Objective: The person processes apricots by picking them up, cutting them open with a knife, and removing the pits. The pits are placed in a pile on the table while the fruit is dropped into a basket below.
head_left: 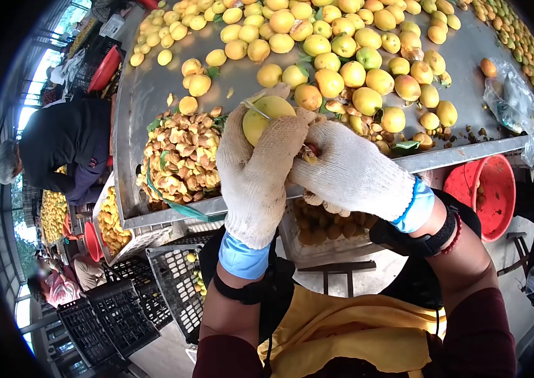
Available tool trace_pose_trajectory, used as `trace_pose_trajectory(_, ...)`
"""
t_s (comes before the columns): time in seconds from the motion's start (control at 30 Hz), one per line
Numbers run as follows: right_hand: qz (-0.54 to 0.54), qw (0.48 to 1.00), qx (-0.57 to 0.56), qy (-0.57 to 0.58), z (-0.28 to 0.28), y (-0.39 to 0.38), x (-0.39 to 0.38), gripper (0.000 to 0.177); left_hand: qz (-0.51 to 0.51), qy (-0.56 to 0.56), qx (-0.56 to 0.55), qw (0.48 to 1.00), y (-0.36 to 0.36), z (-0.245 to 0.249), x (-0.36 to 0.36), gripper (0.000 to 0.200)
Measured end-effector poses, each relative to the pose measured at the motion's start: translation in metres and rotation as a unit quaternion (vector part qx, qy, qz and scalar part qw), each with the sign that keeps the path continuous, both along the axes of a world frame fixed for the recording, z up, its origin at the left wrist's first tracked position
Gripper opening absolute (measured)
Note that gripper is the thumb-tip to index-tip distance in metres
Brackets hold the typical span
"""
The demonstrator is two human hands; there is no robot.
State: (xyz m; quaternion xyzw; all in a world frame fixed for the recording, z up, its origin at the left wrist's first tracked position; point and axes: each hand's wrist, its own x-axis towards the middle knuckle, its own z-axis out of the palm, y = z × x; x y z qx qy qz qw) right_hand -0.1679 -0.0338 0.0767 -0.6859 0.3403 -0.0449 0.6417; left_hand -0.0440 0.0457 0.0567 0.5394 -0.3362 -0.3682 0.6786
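My left hand (251, 167), in a white knitted glove, holds a yellow-green fruit (266, 120) above the metal table's near edge. A thin metal tool lies across the top of the fruit. My right hand (352, 167), also gloved, is closed against the left fingers; a small reddish end of something shows at its grip, mostly hidden. Left of my hands is a heap of brown and yellow fruit pieces (182, 151) on the metal table (138, 82). Whole yellow fruits (342, 45) lie beyond my hands.
A clear plastic bag (511, 101) lies at the table's right. Below the edge are a crate of fruit (323, 249) and a red bucket (487, 195). Black crates (176, 283) stand at lower left. One person (65, 145) bends over at left; another (59, 283) is lower down.
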Motion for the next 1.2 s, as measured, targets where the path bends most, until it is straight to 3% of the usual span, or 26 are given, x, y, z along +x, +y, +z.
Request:
trace_pose_trajectory(0.03, 0.022, 0.995, 0.098, 0.002, 0.003, -0.002, 0.001, 0.029, -0.015, 0.047, -0.009, 0.999, 0.000, 0.000, 0.002, 0.045)
trace_pose_trajectory(0.2, 0.032, 0.981, 0.182, -0.054, 0.001, 0.003, 0.001, 0.022, -0.064, 0.182, -0.046, 0.980, 0.008, -0.023, 0.018, 0.040)
trace_pose_trajectory(0.23, 0.032, 0.981, 0.182, -0.054, 0.003, 0.002, -0.001, 0.022, -0.050, -0.087, -0.042, 0.994, 0.009, -0.038, 0.027, 0.042)
trace_pose_trajectory(0.27, 0.043, 0.976, 0.208, -0.039, 0.003, 0.001, -0.004, 0.022, -0.033, -0.351, -0.035, 0.935, 0.007, -0.043, 0.032, 0.046)
trace_pose_trajectory(0.3, 0.053, 0.971, 0.232, -0.024, 0.004, -0.001, -0.008, 0.022, -0.033, -0.352, -0.035, 0.935, 0.005, -0.045, 0.033, 0.046)
trace_pose_trajectory(0.33, 0.062, 0.974, 0.219, 0.007, 0.006, -0.006, -0.011, 0.022, -0.072, -0.033, -0.058, 0.995, 0.000, -0.040, 0.034, 0.051)
trace_pose_trajectory(0.37, 0.073, 0.975, 0.205, 0.037, 0.006, -0.011, -0.016, 0.022, -0.103, 0.288, -0.076, 0.949, -0.001, -0.035, 0.034, 0.057)
trace_pose_trajectory(0.4, 0.025, 0.986, 0.161, -0.035, -0.005, -0.015, -0.028, 0.023, -0.057, 0.216, -0.066, 0.972, -0.001, -0.025, 0.033, 0.062)
trace_pose_trajectory(0.43, -0.047, 0.973, 0.121, -0.192, -0.020, -0.021, -0.037, 0.024, -0.052, 0.213, -0.070, 0.973, 0.000, -0.024, 0.035, 0.062)
trace_pose_trajectory(0.5, -0.113, 0.986, 0.042, -0.115, 0.017, -0.034, -0.048, 0.028, -0.094, 0.209, -0.079, 0.970, 0.001, -0.029, 0.034, 0.062)
trace_pose_trajectory(0.53, -0.118, 0.979, -0.096, -0.136, 0.014, -0.031, -0.041, 0.033, -0.191, 0.278, -0.063, 0.939, 0.002, -0.040, 0.043, 0.060)
trace_pose_trajectory(0.57, -0.121, 0.953, -0.233, -0.152, 0.006, -0.026, -0.032, 0.039, -0.196, 0.282, -0.060, 0.937, 0.001, -0.038, 0.030, 0.060)
trace_pose_trajectory(0.6, -0.071, 0.935, -0.257, -0.234, -0.011, -0.029, -0.026, 0.049, -0.131, 0.285, -0.032, 0.949, 0.002, -0.034, 0.012, 0.053)
trace_pose_trajectory(0.63, -0.047, 0.900, -0.350, -0.257, -0.017, -0.027, -0.023, 0.059, -0.064, 0.285, -0.005, 0.956, 0.001, -0.028, 0.000, 0.048)
trace_pose_trajectory(0.7, 0.002, 0.877, -0.409, -0.253, -0.024, -0.026, -0.018, 0.067, -0.053, 0.306, 0.047, 0.949, -0.003, -0.023, -0.005, 0.054)
trace_pose_trajectory(0.73, 0.025, 0.951, -0.264, -0.161, -0.008, -0.026, -0.023, 0.070, -0.053, 0.308, 0.048, 0.949, -0.003, -0.024, -0.003, 0.054)
trace_pose_trajectory(0.77, 0.027, 0.951, -0.262, -0.162, -0.011, -0.026, -0.023, 0.070, -0.086, 0.156, 0.065, 0.982, -0.002, -0.026, 0.004, 0.052)
trace_pose_trajectory(0.8, 0.028, 0.919, -0.346, -0.188, -0.015, -0.027, -0.022, 0.063, -0.117, -0.001, 0.080, 0.990, -0.001, -0.028, 0.013, 0.051)
trace_pose_trajectory(0.83, 0.028, 0.879, -0.427, -0.212, -0.020, -0.028, -0.021, 0.057, -0.147, -0.156, 0.095, 0.972, 0.001, -0.031, 0.020, 0.053)
trace_pose_trajectory(0.87, 0.027, 0.880, -0.426, -0.207, -0.024, -0.027, -0.019, 0.054, -0.175, -0.307, 0.108, 0.929, 0.002, -0.034, 0.022, 0.057)
trace_pose_trajectory(0.97, -0.011, 0.873, -0.444, -0.200, -0.024, -0.022, -0.021, 0.065, -0.114, -0.294, 0.105, 0.943, 0.003, -0.040, 0.014, 0.056)
trace_pose_trajectory(1.03, -0.012, 0.858, -0.464, -0.221, -0.026, -0.021, -0.017, 0.062, -0.079, -0.289, 0.103, 0.949, 0.001, -0.041, 0.010, 0.055)
trace_pose_trajectory(1.1, -0.030, 0.864, -0.481, -0.146, -0.024, -0.013, -0.015, 0.057, -0.069, -0.149, 0.087, 0.983, -0.003, -0.038, 0.008, 0.045)
trace_pose_trajectory(1.13, -0.029, 0.865, -0.480, -0.147, -0.021, -0.011, -0.013, 0.057, -0.138, 0.161, 0.065, 0.975, -0.001, -0.022, 0.011, 0.044)
trace_pose_trajectory(1.17, -0.022, 0.902, -0.413, -0.121, -0.016, -0.010, -0.012, 0.056, -0.135, 0.161, 0.066, 0.975, -0.004, -0.022, 0.007, 0.044)
trace_pose_trajectory(1.2, -0.015, 0.934, -0.344, -0.093, -0.014, -0.008, -0.010, 0.056, -0.069, 0.157, 0.035, 0.985, -0.009, -0.024, -0.001, 0.044)
